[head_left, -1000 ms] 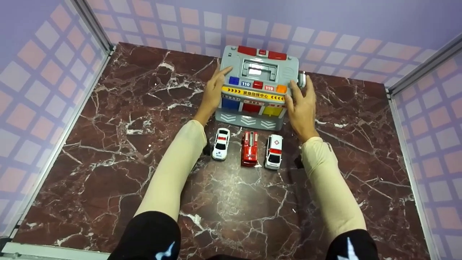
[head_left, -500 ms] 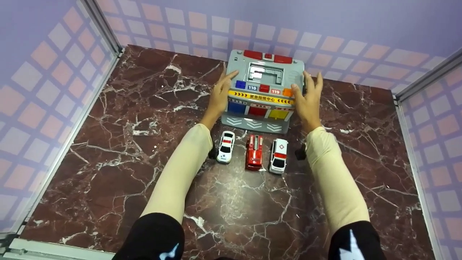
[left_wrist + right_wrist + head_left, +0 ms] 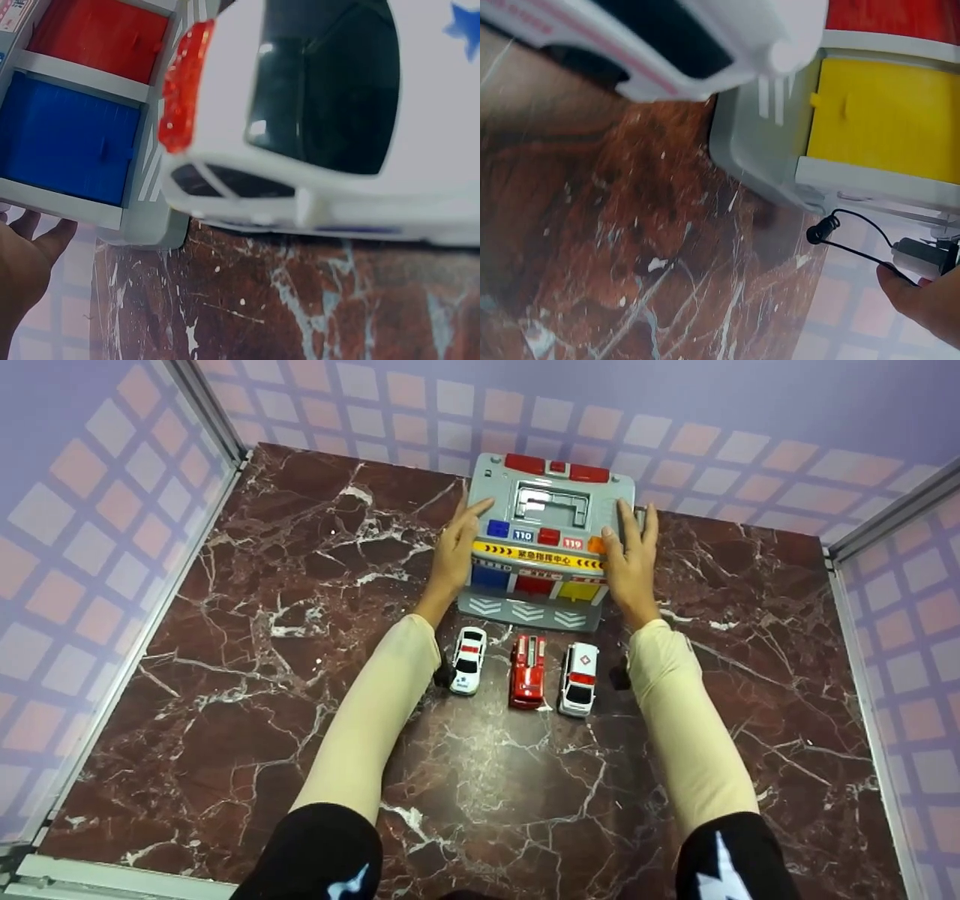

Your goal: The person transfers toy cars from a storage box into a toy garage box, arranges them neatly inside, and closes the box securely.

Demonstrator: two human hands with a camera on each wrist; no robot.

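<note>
A grey toy emergency station (image 3: 551,521) stands against the back wall in the head view, with blue, red and yellow doors at its front. My left hand (image 3: 452,551) lies along its left side, one finger extended over the roof's edge. On the opposite side, my right hand (image 3: 632,566) touches the roof's right edge with straight, spread fingers. A toy police car (image 3: 468,660), a red toy fire engine (image 3: 528,671) and a toy ambulance (image 3: 578,679) are lined up before the ramp. In the right wrist view, a grey cylinder (image 3: 919,256) is beside my right thumb.
The marbled brown tabletop (image 3: 225,697) is bounded by patterned purple panels (image 3: 675,427) at the back and sides. A thin black cord (image 3: 851,253) hangs by the station's right side in the right wrist view.
My right hand's fingers have lifted and spread, then shifted inward over the station's roof edge. The left hand stays at its side. The whole head view has shifted slightly; the cars keep their places.
</note>
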